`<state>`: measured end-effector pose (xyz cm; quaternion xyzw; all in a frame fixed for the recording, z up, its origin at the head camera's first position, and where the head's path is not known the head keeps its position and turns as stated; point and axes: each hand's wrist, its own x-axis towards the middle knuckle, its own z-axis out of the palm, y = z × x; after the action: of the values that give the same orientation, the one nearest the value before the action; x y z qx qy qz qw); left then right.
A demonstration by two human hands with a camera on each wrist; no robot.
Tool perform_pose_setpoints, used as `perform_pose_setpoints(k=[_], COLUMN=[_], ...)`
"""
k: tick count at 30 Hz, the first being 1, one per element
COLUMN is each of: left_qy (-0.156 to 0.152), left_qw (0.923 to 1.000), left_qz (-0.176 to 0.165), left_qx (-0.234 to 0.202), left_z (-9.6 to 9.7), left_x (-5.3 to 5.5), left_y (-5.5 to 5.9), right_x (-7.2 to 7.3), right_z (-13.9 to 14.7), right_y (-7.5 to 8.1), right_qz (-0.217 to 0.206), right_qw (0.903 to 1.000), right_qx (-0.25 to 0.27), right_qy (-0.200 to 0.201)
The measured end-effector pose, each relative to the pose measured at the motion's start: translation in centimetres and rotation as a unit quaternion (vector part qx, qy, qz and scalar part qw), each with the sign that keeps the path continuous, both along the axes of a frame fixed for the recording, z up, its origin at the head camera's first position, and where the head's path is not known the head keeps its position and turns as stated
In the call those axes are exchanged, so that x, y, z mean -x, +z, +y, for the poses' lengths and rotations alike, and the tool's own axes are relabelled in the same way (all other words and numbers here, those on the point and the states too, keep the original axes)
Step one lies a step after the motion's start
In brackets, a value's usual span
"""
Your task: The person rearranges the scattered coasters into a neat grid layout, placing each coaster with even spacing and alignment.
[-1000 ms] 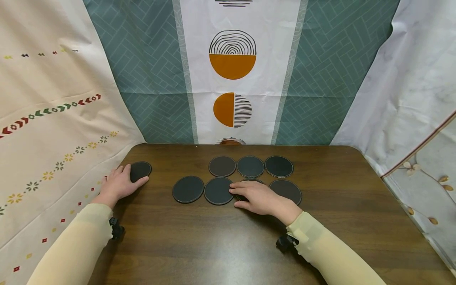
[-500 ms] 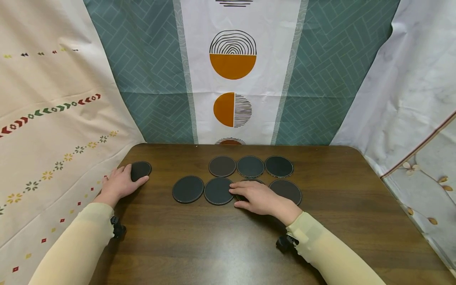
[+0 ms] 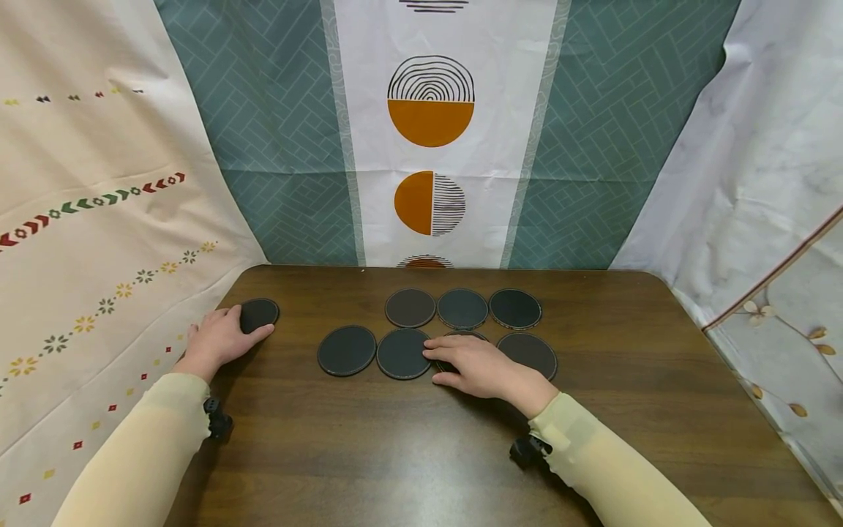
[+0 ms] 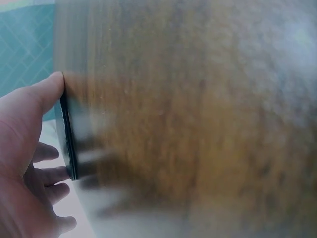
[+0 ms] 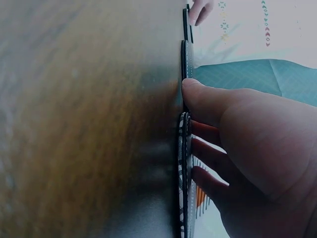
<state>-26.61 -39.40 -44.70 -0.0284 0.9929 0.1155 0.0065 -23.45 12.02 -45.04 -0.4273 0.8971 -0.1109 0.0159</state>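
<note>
At the far left of the table my left hand (image 3: 219, 340) touches a round black coaster (image 3: 260, 315), thumb along its near edge and fingers at its left side. In the left wrist view that coaster (image 4: 70, 139) lies flat on the wood beside the thumb. My right hand (image 3: 484, 364) rests over a dark coaster (image 3: 466, 334) in the front row, mostly hidden by the hand. Its fingertips reach the right edge of the neighbouring black coaster (image 3: 403, 354). In the right wrist view a thick-edged, patterned coaster (image 5: 183, 163) sits by the fingers.
Further front-row coasters are a black one (image 3: 347, 350) at left and a dark brown one (image 3: 528, 355) partly behind the right hand. Behind them lie brown (image 3: 410, 307), slate (image 3: 462, 308) and black (image 3: 516, 307) coasters. Patterned cloths (image 3: 283, 132) surround the wooden table (image 3: 369, 454).
</note>
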Motion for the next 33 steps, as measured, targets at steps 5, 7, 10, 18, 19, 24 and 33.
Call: perform_pose_setpoints(k=[5, 7, 10, 18, 19, 24, 33], left_qy=[0.000, 0.000, -0.001, -0.003, -0.005, -0.020, -0.049], left_qw=[1.0000, 1.0000, 0.9999, 0.9996, 0.9996, 0.9988, 0.9969], left_qz=[0.001, 0.004, 0.009, 0.023, 0.024, 0.037, 0.057], left_qx=[0.005, 0.006, 0.007, 0.015, 0.016, 0.025, 0.026], left_z=[0.0, 0.0, 0.0, 0.6, 0.7, 1.4, 2.5], left_x=[0.1, 0.2, 0.3, 0.3, 0.3, 0.4, 1.1], left_y=[0.0, 0.0, 0.0, 0.1, 0.1, 0.4, 0.2], right_x=[0.0, -0.1, -0.1, -0.2, -0.2, -0.2, -0.3], right_z=[0.0, -0.1, -0.1, -0.1, -0.1, 0.0, -0.1], right_y=[0.0, 0.0, 0.0, 0.0, 0.0, 0.0, 0.0], right_qz=[0.002, 0.002, 0.003, 0.000, 0.000, -0.001, -0.002], right_qw=[1.0000, 1.0000, 1.0000, 1.0000, 1.0000, 1.0000, 1.0000], right_qx=[0.001, 0.002, 0.002, 0.002, 0.001, 0.000, 0.002], right_qy=[0.001, 0.001, 0.002, 0.001, 0.001, 0.000, 0.000])
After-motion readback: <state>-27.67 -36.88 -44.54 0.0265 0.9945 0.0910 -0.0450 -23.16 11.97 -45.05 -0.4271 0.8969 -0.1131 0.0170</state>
